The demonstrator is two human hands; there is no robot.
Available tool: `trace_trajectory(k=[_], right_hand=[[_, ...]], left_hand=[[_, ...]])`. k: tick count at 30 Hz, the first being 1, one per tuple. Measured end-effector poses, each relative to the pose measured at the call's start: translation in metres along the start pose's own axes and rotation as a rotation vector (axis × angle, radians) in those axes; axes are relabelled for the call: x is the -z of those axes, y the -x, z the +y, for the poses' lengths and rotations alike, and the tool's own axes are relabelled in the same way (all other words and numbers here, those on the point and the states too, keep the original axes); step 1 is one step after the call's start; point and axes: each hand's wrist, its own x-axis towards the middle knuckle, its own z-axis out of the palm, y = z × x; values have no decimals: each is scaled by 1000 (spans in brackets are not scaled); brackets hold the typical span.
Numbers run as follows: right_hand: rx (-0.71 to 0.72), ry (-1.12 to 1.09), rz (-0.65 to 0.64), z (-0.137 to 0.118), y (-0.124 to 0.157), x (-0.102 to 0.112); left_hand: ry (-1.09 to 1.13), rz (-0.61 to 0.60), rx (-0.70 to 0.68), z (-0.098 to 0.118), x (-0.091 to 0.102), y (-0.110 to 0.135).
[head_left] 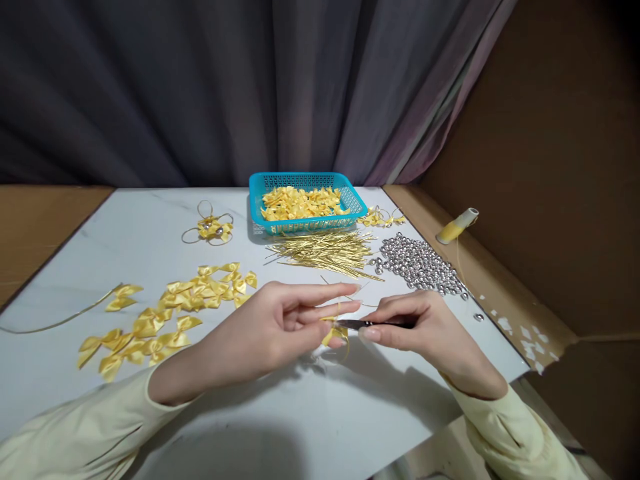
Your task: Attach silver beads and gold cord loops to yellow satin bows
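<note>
My left hand (300,317) is closed in a pinch on a yellow ribbon bow (329,337), partly hidden by the thumb and fingers. Its index and middle fingers stretch out above, toward the right. A small black-handled tool with a pointed metal blade (356,325) lies in my right hand (407,319), gripped between thumb and fingers. The tool's tip reaches the bow at my left fingertips; whether it touches ribbon or thread cannot be made out. Thin yellow loops hang around the bow. Both hands are raised over the white tabletop (320,407).
Loose yellow bows (200,290) spread to the left. Behind my hands lie gold wires (325,251) and a blue basket (260,223) of bows. Silver beads (420,263) and a yellow thread spool (456,227) are right. A bow-and-loop piece (215,229) lies back left.
</note>
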Motion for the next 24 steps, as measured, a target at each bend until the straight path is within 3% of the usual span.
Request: trace_trajectory(k=[24], right_hand=[[-117,-150,16,11,3,6]], left_hand=[[-13,-26,19,-3,2,-2]])
